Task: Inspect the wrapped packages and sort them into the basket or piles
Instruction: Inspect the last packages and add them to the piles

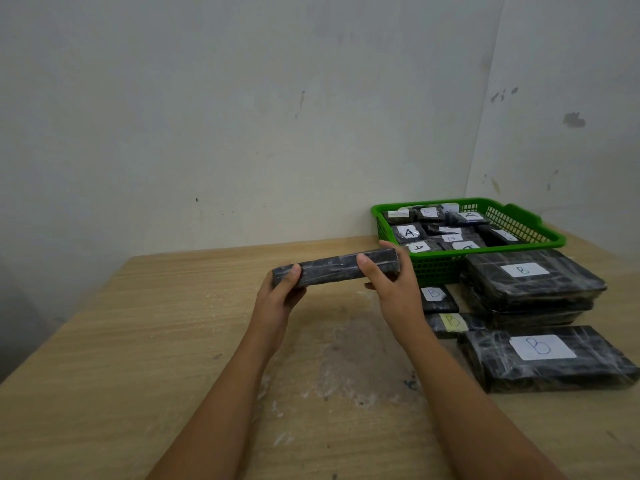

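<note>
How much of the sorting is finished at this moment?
Done: packages marked A lie in the green basket; B-marked packages are piled beside it. In hand: both hands, left hand and right hand, hold one black package, no label visible. No others await.

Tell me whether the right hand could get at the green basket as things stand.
Probably yes, once freed: the right hand grips the held package just before the green basket, with nothing between them; the left hand holds the other end.

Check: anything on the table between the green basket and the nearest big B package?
Yes, head view: a stack of large wrapped packages with a B label on top sits between the green basket and the near B package.
</note>
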Motion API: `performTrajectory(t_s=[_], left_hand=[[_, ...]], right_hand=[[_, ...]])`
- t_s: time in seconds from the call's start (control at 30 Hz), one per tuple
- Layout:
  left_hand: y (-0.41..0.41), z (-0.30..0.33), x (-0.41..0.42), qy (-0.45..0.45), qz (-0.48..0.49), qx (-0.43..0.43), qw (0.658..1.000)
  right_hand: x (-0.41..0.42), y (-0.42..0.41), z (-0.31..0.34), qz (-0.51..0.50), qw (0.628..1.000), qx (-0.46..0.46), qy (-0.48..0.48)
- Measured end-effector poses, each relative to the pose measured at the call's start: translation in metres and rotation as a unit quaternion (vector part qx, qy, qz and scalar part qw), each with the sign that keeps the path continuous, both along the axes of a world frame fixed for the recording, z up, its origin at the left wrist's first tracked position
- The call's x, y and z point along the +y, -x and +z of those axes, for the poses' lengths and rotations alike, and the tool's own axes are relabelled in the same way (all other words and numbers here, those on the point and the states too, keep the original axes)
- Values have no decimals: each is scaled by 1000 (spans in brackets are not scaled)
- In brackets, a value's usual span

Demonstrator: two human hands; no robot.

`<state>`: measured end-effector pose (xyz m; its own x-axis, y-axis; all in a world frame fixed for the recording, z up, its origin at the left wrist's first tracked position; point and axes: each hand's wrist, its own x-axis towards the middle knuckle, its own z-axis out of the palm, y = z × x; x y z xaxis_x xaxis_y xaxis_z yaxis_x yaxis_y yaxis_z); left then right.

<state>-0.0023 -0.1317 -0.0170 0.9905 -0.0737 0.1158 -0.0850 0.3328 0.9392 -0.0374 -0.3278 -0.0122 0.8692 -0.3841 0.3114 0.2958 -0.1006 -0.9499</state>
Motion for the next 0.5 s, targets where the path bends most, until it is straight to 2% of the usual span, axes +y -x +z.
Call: performTrajectory(t_s=[0.17, 0.5], left_hand=[[-4, -1, 4, 13, 6, 10, 1000], [3, 5, 3, -39, -31, -9, 999]], right_hand=[[1, 7, 3, 46, 999, -23, -16], [-9, -4, -4, 26, 994, 9, -106]])
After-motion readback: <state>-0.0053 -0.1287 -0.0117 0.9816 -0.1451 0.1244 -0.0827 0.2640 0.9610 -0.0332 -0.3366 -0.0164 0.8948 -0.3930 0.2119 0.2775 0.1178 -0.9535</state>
